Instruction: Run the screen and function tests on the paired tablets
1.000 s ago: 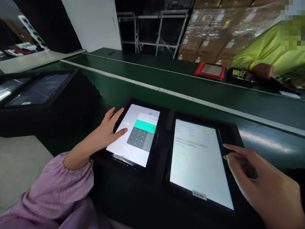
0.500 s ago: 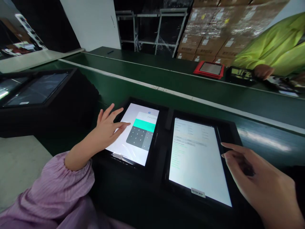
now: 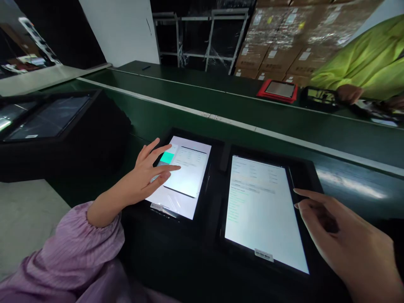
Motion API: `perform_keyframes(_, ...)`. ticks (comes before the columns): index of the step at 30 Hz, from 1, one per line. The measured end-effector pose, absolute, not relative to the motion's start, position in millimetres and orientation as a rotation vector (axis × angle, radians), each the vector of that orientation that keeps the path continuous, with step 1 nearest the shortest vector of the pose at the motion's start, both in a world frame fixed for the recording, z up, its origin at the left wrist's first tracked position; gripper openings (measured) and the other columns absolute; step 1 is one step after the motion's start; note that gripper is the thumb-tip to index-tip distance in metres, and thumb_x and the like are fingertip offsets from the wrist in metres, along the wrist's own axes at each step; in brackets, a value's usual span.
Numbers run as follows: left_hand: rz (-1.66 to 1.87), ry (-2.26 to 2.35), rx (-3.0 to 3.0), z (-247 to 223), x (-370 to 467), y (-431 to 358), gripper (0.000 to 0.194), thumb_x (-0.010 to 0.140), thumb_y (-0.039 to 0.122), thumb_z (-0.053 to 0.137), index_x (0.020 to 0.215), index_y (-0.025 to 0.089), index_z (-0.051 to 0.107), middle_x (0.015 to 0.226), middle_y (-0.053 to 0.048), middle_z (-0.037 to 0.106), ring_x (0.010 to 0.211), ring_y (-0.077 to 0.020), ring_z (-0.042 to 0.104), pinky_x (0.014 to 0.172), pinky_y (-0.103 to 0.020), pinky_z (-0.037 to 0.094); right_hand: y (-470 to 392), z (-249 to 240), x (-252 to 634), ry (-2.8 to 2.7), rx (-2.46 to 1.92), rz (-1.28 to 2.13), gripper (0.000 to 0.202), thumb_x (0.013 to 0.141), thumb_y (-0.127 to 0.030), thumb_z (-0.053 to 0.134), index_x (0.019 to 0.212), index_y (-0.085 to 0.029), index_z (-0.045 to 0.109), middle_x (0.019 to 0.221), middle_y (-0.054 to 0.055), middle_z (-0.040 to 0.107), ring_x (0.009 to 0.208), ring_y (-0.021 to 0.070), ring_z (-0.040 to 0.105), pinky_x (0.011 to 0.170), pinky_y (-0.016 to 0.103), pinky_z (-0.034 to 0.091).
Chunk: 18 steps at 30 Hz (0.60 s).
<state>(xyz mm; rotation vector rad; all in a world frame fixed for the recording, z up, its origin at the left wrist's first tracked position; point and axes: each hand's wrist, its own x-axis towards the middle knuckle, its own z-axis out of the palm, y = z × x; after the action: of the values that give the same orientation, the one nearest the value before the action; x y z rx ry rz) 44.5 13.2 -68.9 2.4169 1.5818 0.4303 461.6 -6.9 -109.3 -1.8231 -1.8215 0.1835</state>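
Note:
My left hand point(image 3: 147, 174) reaches over the left tablet point(image 3: 183, 195), its fingers spread and the index fingertip at the lit screen. That screen shows a white page sliding beside a window with a green band. Whether the fingertip touches the glass, I cannot tell. Beside it lies the right tablet point(image 3: 255, 210), lit with a page of small text and green lines, a barcode label at its lower edge. My right hand point(image 3: 344, 235) is at this tablet's right edge, index finger and thumb bent with a small gap between their tips; nothing shows between them.
Both tablets sit in black holders on a green bench point(image 3: 164, 105). A black stand point(image 3: 91, 126) with dark-screened tablets is at the left. Across the bench are a red case point(image 3: 268, 93) with a tablet and a person in a yellow sleeve point(image 3: 366, 59). Cartons point(image 3: 280, 59) are stacked behind.
My left hand has moved slightly right across the screen. The calculator window has slid left and a white page has come in. My right hand has stayed nearly in place.

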Motion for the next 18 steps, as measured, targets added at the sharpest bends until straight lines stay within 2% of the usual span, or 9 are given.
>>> perform_keyframes(4,0.347,1.623,2.381,-69.5,45.5,14.2,0.044,0.109,0.045,0.035,0.140,0.040,0.067,0.174,0.006,0.021,0.162,-0.0341,-0.004,0.128,-0.064,0.005,-7.8,-107.5,459.7,-1.816,-1.822,0.197,0.044,0.082,-0.052,0.054,0.109,-0.026,0.076,0.078,0.000,0.074,0.058,0.0177,0.065,0.055,0.030,0.053)
perform_keyframes(7,0.308,1.617,2.404,-70.2,44.5,15.1,0.046,0.110,0.046,0.034,0.133,0.039,0.072,0.172,0.004,0.026,0.162,-0.0345,-0.002,0.128,-0.063,-0.002,-8.6,-105.9,458.5,-1.810,-1.837,0.190,0.043,0.083,-0.051,0.055,0.110,-0.026,0.076,0.079,0.000,0.073,0.060,0.0180,0.066,0.056,0.030,0.053)
perform_keyframes(13,0.380,1.649,2.364,-71.3,43.3,15.0,0.047,0.110,0.047,0.031,0.143,0.040,0.064,0.174,0.003,0.021,0.162,-0.0347,-0.003,0.127,-0.066,0.005,-6.7,-107.1,460.4,-1.833,-1.801,0.197,0.043,0.084,-0.051,0.055,0.110,-0.024,0.076,0.078,0.001,0.073,0.059,0.0175,0.065,0.055,0.029,0.053)
perform_keyframes(18,0.370,1.653,2.351,-72.2,43.9,15.8,0.048,0.111,0.048,0.030,0.141,0.039,0.066,0.174,0.002,0.022,0.162,-0.0341,-0.003,0.127,-0.065,0.007,-6.5,-110.6,462.6,-1.845,-1.796,0.183,0.043,0.084,-0.052,0.054,0.110,-0.025,0.076,0.079,0.001,0.074,0.061,0.0182,0.067,0.054,0.029,0.053)
